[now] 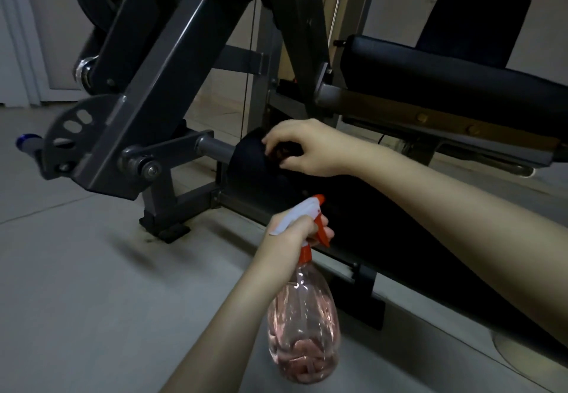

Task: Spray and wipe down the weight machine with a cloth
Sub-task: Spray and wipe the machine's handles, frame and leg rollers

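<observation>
— bottle heavy?
— light, thin plastic, slick. the left grip (295,233) clenches the spray bottle (302,322) at its neck, above the floor.
— cloth?
— soft, limp. the right grip (302,146) pinches the cloth (281,153) against the weight machine's (159,64) roller pad (249,159).

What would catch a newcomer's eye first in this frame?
The pink spray bottle with its orange trigger, low centre, held by the left hand. Just above, the right hand grips a dark cloth on the black roller pad of the grey weight machine.
</observation>
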Demonstrator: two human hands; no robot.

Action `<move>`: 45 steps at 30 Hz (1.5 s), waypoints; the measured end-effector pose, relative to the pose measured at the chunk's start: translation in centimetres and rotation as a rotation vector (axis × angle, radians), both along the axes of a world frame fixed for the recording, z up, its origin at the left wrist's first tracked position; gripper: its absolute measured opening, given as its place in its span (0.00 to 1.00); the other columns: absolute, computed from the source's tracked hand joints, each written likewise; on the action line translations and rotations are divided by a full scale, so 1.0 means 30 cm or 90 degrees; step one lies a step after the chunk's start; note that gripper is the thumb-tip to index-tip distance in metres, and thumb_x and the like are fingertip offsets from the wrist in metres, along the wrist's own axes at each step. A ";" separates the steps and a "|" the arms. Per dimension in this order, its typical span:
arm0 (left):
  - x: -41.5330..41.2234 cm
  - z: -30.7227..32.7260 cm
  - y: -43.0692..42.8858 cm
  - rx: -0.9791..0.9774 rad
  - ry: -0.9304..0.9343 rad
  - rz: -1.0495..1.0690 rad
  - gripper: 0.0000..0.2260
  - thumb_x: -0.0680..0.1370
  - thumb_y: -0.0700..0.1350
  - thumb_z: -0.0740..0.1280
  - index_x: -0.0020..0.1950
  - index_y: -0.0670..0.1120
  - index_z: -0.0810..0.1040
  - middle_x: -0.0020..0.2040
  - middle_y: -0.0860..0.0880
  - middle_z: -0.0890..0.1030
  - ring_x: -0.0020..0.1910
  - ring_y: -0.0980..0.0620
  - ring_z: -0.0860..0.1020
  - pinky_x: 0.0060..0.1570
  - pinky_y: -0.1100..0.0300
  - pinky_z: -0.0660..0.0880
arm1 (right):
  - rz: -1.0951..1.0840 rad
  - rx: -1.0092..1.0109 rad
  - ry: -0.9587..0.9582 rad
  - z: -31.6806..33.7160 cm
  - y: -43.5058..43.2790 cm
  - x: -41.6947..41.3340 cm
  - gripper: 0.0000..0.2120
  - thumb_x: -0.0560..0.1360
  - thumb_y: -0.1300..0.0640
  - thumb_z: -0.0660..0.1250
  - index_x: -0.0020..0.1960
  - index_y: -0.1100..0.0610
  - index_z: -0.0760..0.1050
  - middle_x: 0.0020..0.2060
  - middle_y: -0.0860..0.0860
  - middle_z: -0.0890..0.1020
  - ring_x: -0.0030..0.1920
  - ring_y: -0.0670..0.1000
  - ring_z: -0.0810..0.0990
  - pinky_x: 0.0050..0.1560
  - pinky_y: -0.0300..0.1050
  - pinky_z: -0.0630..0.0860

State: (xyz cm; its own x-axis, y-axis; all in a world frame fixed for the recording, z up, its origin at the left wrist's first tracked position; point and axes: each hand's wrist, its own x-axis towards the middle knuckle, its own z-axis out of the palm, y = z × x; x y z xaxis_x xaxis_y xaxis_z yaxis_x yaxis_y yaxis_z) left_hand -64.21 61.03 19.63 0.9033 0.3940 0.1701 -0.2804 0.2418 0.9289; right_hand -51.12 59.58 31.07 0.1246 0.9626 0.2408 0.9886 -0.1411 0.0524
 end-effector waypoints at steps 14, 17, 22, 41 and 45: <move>-0.053 -0.034 0.066 0.036 0.068 0.035 0.09 0.66 0.50 0.65 0.30 0.60 0.83 0.32 0.51 0.81 0.45 0.43 0.79 0.63 0.38 0.71 | -0.177 0.053 -0.063 -0.048 -0.332 -0.068 0.18 0.71 0.52 0.70 0.60 0.51 0.73 0.62 0.47 0.72 0.65 0.49 0.68 0.66 0.45 0.66; -0.066 -0.010 0.073 0.042 0.056 0.036 0.09 0.66 0.50 0.64 0.29 0.61 0.82 0.33 0.51 0.82 0.45 0.42 0.78 0.60 0.39 0.72 | -0.207 0.061 -0.041 -0.052 -0.361 -0.064 0.17 0.72 0.52 0.69 0.59 0.49 0.72 0.61 0.46 0.71 0.64 0.51 0.69 0.66 0.51 0.68; -0.078 0.003 0.082 0.031 0.053 0.044 0.15 0.74 0.49 0.67 0.28 0.61 0.82 0.31 0.52 0.81 0.42 0.46 0.80 0.60 0.39 0.72 | -0.250 0.077 -0.032 -0.068 -0.416 -0.067 0.18 0.72 0.54 0.69 0.60 0.49 0.71 0.61 0.46 0.70 0.62 0.53 0.70 0.62 0.54 0.70; 0.009 -0.009 0.105 0.008 0.120 0.026 0.11 0.79 0.42 0.64 0.37 0.46 0.79 0.36 0.45 0.80 0.34 0.51 0.81 0.45 0.56 0.78 | -0.386 0.146 0.139 0.009 -0.290 0.034 0.11 0.76 0.56 0.66 0.58 0.55 0.75 0.52 0.54 0.77 0.55 0.54 0.75 0.53 0.43 0.67; 0.000 0.009 0.145 0.001 0.126 0.075 0.14 0.80 0.45 0.64 0.34 0.48 0.78 0.34 0.46 0.81 0.32 0.50 0.80 0.41 0.57 0.76 | -0.313 0.136 0.070 -0.006 -0.115 0.022 0.16 0.76 0.54 0.66 0.63 0.54 0.73 0.60 0.55 0.75 0.61 0.54 0.73 0.58 0.41 0.66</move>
State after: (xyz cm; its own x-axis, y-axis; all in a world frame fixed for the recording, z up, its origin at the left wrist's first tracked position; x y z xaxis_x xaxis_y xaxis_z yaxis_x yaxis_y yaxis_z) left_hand -64.22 65.37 19.90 0.8672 0.4980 -0.0051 -0.1192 0.2174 0.9688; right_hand -50.45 56.14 30.89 0.5831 0.7154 0.3849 0.8014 -0.5842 -0.1283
